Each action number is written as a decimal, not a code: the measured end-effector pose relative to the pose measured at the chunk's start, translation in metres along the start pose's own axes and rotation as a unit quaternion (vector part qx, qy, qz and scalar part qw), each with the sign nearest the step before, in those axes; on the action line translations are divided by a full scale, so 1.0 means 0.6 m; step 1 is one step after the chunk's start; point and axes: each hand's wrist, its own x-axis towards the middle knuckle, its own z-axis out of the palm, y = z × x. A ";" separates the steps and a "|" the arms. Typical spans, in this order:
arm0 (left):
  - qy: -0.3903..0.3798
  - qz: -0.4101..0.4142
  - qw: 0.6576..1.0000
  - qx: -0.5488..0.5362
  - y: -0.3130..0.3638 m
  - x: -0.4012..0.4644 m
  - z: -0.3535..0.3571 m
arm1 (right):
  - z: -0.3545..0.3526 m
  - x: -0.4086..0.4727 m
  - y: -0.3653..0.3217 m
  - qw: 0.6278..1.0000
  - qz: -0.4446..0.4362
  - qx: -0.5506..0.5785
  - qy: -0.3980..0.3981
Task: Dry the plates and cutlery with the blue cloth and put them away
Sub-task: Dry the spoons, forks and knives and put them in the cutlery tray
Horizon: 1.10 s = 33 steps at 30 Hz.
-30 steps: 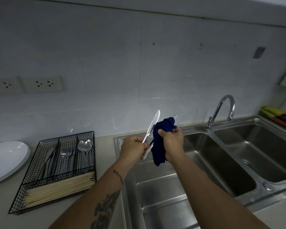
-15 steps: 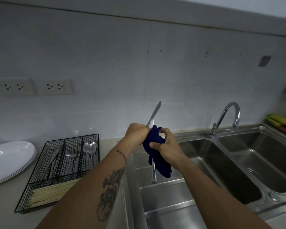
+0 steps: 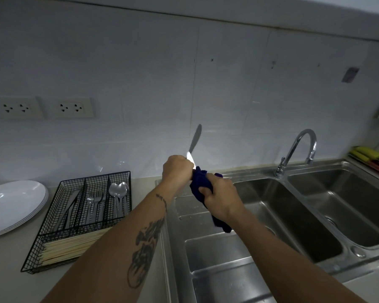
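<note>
- Since half a second ago, the cloth (image 3: 202, 189) has been bunched higher round the knife (image 3: 195, 139), so the handle end that hung below it is now hidden.
- The knife is gripped in the curled fingers of the left hand (image 3: 177, 169), blade tilted up towards the wall.
- The cloth is clutched by the right hand (image 3: 220, 196), fingers closed round it just beside the left fist; its tail hangs below the wrist.
- Both hands are held over the left edge of the sink (image 3: 260, 217), above the drainboard.
- The caddy (image 3: 53, 246) sits on the counter to the left, well apart, with the plates (image 3: 15, 204) stacked just beside it.
- The tap (image 3: 298, 149) stands well to the right.
</note>
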 end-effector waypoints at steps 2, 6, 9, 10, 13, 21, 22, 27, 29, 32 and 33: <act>0.014 -0.014 1.000 -0.018 -0.004 0.011 -0.008 | 0.007 -0.020 0.014 0.999 -0.025 -0.045 -0.012; -0.003 -0.012 1.000 0.012 -0.022 0.012 -0.006 | 0.012 -0.038 0.020 0.996 -0.021 -0.076 -0.039; -0.004 -0.014 1.000 0.026 -0.020 0.007 0.009 | 0.009 -0.017 -0.003 1.000 -0.004 -0.009 -0.002; -0.007 -0.025 1.000 0.012 -0.017 0.007 0.010 | 0.008 -0.012 -0.008 1.000 0.006 0.014 0.009; -0.010 -0.032 0.999 -0.040 -0.012 0.010 0.001 | 0.009 -0.022 -0.003 0.997 0.027 0.073 0.000; -0.060 0.008 0.998 0.000 -0.066 0.016 -0.003 | 0.023 -0.062 0.075 0.973 0.101 0.133 -0.158; -0.067 0.013 0.998 -0.006 -0.073 0.015 -0.001 | 0.019 -0.057 0.082 0.970 0.121 0.145 -0.156; -0.076 0.026 0.996 -0.049 -0.072 0.015 0.001 | -0.019 -0.016 0.088 0.953 0.174 0.202 -0.144; -0.088 0.027 0.992 -0.091 -0.065 0.011 -0.002 | -0.035 0.004 0.088 0.946 0.194 0.184 -0.184; -0.103 0.018 0.982 -0.158 -0.065 0.009 -0.005 | -0.053 0.021 0.092 0.947 0.194 0.085 -0.243; -0.112 0.014 0.978 -0.178 -0.065 0.007 -0.006 | -0.057 0.023 0.093 0.949 0.194 0.073 -0.239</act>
